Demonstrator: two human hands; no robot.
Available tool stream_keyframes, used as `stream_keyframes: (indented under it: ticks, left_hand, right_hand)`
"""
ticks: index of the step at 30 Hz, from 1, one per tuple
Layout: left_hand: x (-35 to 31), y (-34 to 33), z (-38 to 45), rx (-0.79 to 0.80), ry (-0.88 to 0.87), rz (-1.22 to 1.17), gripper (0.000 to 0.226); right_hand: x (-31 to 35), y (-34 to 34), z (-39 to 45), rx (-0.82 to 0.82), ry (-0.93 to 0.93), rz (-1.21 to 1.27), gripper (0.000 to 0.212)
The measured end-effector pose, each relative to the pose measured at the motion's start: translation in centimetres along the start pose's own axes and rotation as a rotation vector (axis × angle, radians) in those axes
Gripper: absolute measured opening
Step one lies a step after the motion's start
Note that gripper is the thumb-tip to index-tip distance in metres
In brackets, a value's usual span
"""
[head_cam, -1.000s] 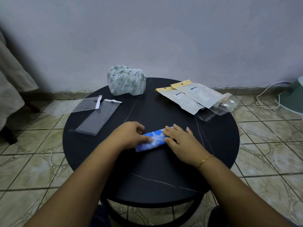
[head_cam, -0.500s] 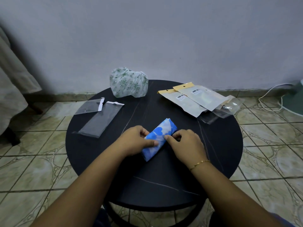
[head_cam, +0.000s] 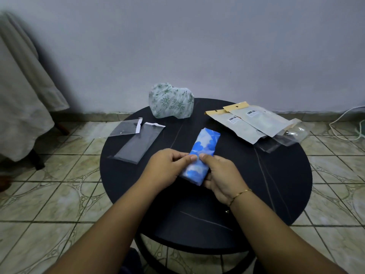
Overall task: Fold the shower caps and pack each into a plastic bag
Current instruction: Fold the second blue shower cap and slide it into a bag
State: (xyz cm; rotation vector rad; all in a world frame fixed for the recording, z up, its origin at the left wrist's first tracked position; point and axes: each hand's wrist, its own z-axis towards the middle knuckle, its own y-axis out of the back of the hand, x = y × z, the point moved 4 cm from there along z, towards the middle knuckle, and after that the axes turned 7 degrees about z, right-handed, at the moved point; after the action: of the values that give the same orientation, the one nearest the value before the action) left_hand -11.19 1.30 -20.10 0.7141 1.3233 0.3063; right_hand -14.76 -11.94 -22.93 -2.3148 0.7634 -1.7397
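A blue-and-white shower cap [head_cam: 205, 147], folded into a long narrow strip, lies on the round black table [head_cam: 276, 175], pointing away from me. My left hand [head_cam: 167, 167] pinches its near end from the left. My right hand [head_cam: 221, 175] grips the same end from the right, fingers curled under it. A green-patterned white shower cap [head_cam: 170, 102] sits bunched at the table's far edge. Two clear plastic bags [head_cam: 136, 141] with white sealing strips lie flat at the left of the table.
Packaged bags with tan header cards [head_cam: 246, 121] and a crumpled clear bag [head_cam: 290, 135] lie at the table's right. A pale cloth [head_cam: 21, 107] hangs at the left. A white cable [head_cam: 343, 119] runs over the tiled floor by the wall.
The folded blue cap has turned from lying crosswise to pointing away from me. Both hands have shifted to its near end and hold it there.
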Motion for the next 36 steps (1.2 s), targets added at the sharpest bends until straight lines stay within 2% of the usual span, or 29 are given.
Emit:
stream_keyframes:
  ticks: [2,3,7,11,13,15,17,21,25,30,33,36]
  left_hand:
    - [0.6,0.5,0.0,-0.027,-0.031,0.149,0.044]
    - [1.0,0.9,-0.1,-0.04,-0.027,0.18,0.048]
    - [2.0,2.3,-0.6,-0.099,-0.046,0.325,0.022]
    - [3.3,5.2,-1.1,-0.376,0.055,0.595,0.027]
    - [4.6,6.8,-1.5,-0.479,0.105,0.635,0.027]
    - [6.1,8.0,-1.6,-0.505,0.137,0.643,0.03]
    - [7.4,8.6,-1.4,-0.469,0.174,0.664,0.033]
    - [9.2,8.6,-1.1,-0.35,0.219,0.639,0.035]
    - [9.2,7.6,-1.0,-0.275,0.184,0.627,0.038]
    - [8.0,8.3,-0.5,-0.392,0.153,0.582,0.035]
    - [8.6,10.2,0.9,-0.498,0.246,0.434,0.031]
    - [10.1,11.7,2.5,-0.528,0.3,0.242,0.03]
  right_hand:
    - [-0.4,-0.7,0.1,0.007,-0.01,0.021,0.02]
    - [-0.7,-1.1,0.2,0.018,-0.014,0.017,0.02]
    - [-1.3,-2.3,0.2,0.033,0.029,-0.077,0.022]
    - [-2.1,-3.2,0.8,0.061,0.138,-0.244,0.02]
    - [-2.3,-3.5,1.0,0.059,0.129,-0.283,0.025]
    - [-2.3,-3.6,1.0,0.046,0.108,-0.293,0.04]
    - [-2.2,-3.7,0.9,0.047,0.1,-0.293,0.045]
    - [-2.3,-3.7,1.0,0.037,0.105,-0.301,0.044]
    - [-2.4,-3.6,1.2,0.024,0.12,-0.305,0.04]
    - [-2.4,-3.5,1.3,0.03,0.115,-0.31,0.038]
    - [-1.8,-4.9,1.7,0.046,0.139,-0.345,0.031]
    - [-0.7,-7.6,3.2,0.079,0.189,-0.369,0.021]
